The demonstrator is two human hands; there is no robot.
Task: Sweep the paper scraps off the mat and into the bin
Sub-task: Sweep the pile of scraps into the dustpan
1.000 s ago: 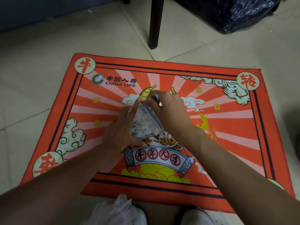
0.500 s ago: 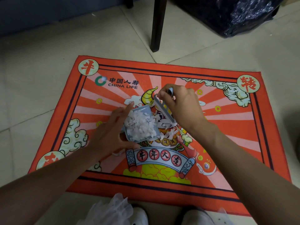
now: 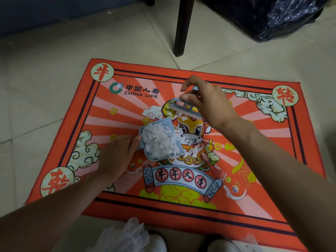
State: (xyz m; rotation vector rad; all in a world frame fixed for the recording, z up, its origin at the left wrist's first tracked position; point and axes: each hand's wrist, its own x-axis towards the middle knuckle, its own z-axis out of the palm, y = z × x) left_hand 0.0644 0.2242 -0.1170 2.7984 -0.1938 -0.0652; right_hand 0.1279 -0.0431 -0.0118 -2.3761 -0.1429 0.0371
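On the red mat point(image 3: 272, 142), the small blue dustpan point(image 3: 160, 140) sat heaped with paper scraps point(image 3: 158, 140), the left hand point(image 3: 116, 157) gripping its rim. The right hand point(image 3: 205, 104), fingers pinching the brush point(image 3: 183, 108), had lifted away from the dustpan; some scraps point(image 3: 192, 151) lay beside it.

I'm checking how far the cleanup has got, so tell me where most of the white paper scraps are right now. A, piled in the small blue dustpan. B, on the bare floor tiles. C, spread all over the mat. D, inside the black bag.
A: the paper scraps sit heaped in the blue dustpan steadied by the left hand, with only a few loose on the mat beside it.
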